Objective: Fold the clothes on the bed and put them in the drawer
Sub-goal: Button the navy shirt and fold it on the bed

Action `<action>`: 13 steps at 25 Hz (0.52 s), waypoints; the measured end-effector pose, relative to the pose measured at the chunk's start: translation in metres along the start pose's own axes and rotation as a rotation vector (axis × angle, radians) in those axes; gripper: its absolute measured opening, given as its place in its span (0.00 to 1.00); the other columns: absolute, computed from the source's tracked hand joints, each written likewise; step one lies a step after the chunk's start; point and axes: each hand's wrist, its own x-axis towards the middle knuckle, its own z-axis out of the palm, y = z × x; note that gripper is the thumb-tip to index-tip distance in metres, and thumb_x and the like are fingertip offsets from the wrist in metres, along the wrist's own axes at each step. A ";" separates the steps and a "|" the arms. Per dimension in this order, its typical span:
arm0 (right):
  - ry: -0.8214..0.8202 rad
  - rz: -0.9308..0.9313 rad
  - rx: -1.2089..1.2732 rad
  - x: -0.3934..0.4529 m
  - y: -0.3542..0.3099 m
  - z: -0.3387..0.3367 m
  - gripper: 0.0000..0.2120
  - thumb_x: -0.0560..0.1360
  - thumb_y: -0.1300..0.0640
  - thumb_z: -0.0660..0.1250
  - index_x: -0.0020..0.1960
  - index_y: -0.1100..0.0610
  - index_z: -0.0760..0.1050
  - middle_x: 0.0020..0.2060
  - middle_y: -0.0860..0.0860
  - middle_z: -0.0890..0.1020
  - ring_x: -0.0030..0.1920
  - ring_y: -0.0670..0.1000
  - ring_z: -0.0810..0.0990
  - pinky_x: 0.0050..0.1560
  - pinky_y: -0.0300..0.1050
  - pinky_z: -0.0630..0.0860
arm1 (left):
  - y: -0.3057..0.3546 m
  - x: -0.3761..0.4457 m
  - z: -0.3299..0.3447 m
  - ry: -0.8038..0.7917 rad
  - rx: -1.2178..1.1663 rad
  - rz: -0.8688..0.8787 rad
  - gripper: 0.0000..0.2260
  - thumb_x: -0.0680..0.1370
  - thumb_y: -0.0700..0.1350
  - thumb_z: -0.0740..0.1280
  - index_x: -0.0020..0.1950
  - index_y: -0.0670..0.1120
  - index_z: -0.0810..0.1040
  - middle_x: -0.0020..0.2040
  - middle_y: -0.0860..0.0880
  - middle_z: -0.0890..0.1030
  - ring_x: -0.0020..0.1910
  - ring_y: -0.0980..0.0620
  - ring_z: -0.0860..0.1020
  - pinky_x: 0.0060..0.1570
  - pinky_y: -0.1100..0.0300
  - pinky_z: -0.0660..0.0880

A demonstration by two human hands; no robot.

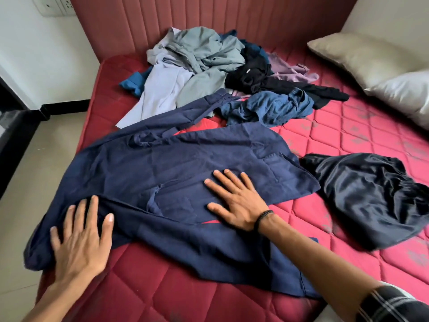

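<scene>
Lying nearest, at the near-left corner of the mattress: left hand, palm down, fingers straight and fanned wide, pressing flat on the left end of the navy garment; nothing gripped. That end of the cloth droops over the mattress's left edge.

Right hand: palm down on the middle of the same navy garment, fingers straight and moderately spread, thumb out to the side; holding nothing. Dark braided band at the wrist; a plaid sleeve shows at the near-right corner of the view.

Navy garment: spread open and creased across the near half of the mattress, running from the near-left corner toward the centre. Patch pockets show beside the right hand. A red item shows through a gap at its far side.

Dark satin garment: crumpled, near the right edge, just beside the navy garment's right tip.

Blue crumpled garment: centre of the mattress, just beyond the navy one.

Pile of unfolded clothes: far-left part of the mattress, against the headboard; grey-green, lavender, teal, black and mauve pieces overlapping.

Two pillows: far-right corner, one beige, one white, touching.

Mattress: red, diamond-quilted. Headboard: pink-red, vertical channels.
</scene>
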 end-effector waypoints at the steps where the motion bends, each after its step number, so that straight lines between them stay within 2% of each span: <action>1: 0.027 0.066 -0.015 -0.001 0.025 0.001 0.32 0.81 0.29 0.44 0.82 0.36 0.45 0.83 0.45 0.48 0.83 0.52 0.46 0.79 0.66 0.46 | -0.006 0.001 0.003 0.001 0.003 -0.004 0.31 0.83 0.63 0.46 0.82 0.50 0.59 0.79 0.43 0.66 0.79 0.40 0.61 0.70 0.29 0.60; 3: 0.067 0.242 -0.037 -0.014 0.086 -0.001 0.33 0.80 0.27 0.41 0.82 0.37 0.44 0.83 0.46 0.46 0.83 0.52 0.45 0.79 0.65 0.46 | -0.014 0.000 0.006 0.029 -0.020 0.031 0.30 0.83 0.62 0.43 0.83 0.50 0.58 0.80 0.43 0.64 0.80 0.40 0.59 0.70 0.28 0.60; 5: 0.026 0.415 -0.059 -0.023 0.139 -0.011 0.39 0.76 0.24 0.35 0.83 0.38 0.44 0.84 0.47 0.46 0.83 0.53 0.44 0.80 0.64 0.46 | -0.013 0.000 0.006 0.041 -0.056 0.027 0.30 0.84 0.60 0.42 0.84 0.50 0.56 0.81 0.43 0.63 0.81 0.40 0.58 0.71 0.29 0.59; 7: -0.052 0.468 -0.065 -0.023 0.151 -0.030 0.45 0.72 0.21 0.33 0.83 0.42 0.46 0.84 0.49 0.48 0.83 0.55 0.47 0.79 0.63 0.50 | -0.011 0.001 0.005 0.039 -0.059 0.002 0.29 0.84 0.59 0.43 0.84 0.50 0.53 0.81 0.42 0.63 0.81 0.41 0.57 0.73 0.30 0.57; 9: -0.026 0.499 -0.025 -0.031 0.125 -0.049 0.46 0.72 0.22 0.39 0.82 0.48 0.56 0.81 0.55 0.59 0.80 0.58 0.60 0.76 0.64 0.58 | -0.011 -0.002 0.006 0.078 -0.086 -0.001 0.29 0.84 0.58 0.45 0.84 0.48 0.50 0.81 0.40 0.63 0.82 0.41 0.56 0.74 0.32 0.55; 11: 0.048 0.458 0.108 -0.069 0.087 -0.067 0.43 0.73 0.22 0.51 0.72 0.52 0.72 0.68 0.56 0.77 0.67 0.59 0.77 0.66 0.57 0.72 | -0.009 -0.002 0.003 0.108 -0.135 -0.007 0.29 0.86 0.54 0.50 0.84 0.48 0.47 0.80 0.38 0.62 0.81 0.41 0.56 0.75 0.32 0.54; 13: -0.102 0.385 0.223 -0.128 0.060 -0.078 0.36 0.69 0.25 0.66 0.65 0.49 0.78 0.56 0.51 0.83 0.56 0.55 0.82 0.59 0.50 0.77 | -0.007 -0.002 -0.001 0.114 -0.200 -0.006 0.30 0.86 0.50 0.57 0.84 0.50 0.47 0.81 0.39 0.62 0.81 0.40 0.58 0.75 0.31 0.55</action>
